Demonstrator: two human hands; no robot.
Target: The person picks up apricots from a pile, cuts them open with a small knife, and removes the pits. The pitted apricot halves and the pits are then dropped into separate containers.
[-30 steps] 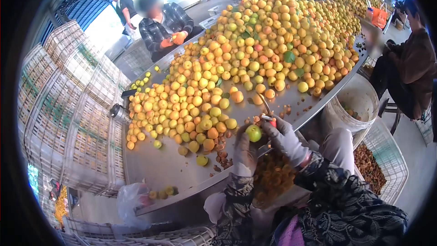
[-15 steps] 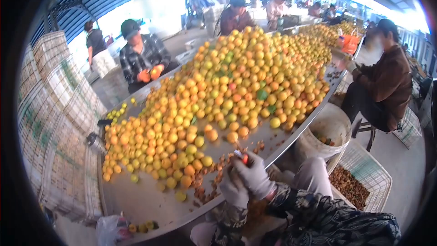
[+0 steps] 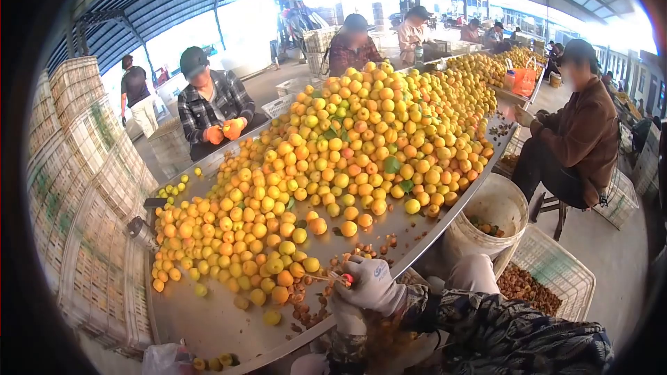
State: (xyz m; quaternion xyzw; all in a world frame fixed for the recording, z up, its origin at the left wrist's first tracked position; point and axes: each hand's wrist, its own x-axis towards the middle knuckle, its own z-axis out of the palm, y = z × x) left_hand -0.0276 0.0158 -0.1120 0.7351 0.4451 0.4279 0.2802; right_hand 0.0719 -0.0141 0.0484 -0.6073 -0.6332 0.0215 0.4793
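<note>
My right hand (image 3: 374,285), in a pale grey glove, is closed around a thin tool (image 3: 319,278) with a red part showing at the fingers; it points left over the metal table (image 3: 208,316). Lower down and partly behind it is my left hand (image 3: 347,314), also gloved, its fingers hidden. Both are at the table's near edge, beside scattered brown pits (image 3: 306,312). Beyond them, a large heap of yellow-orange fruit (image 3: 361,139) covers much of the table, with a few green leaves in it.
A white bucket (image 3: 486,212) and a crate of brown pits (image 3: 531,288) stand to the right. Stacked crates (image 3: 90,222) rise at the left. Co-workers sit around the table, one in plaid (image 3: 215,104) across it and one in brown (image 3: 577,125) at the right.
The view has shifted slightly. My right hand has turned and moved a little down, and the tool now points left instead of up. My left hand is lower and more hidden.
</note>
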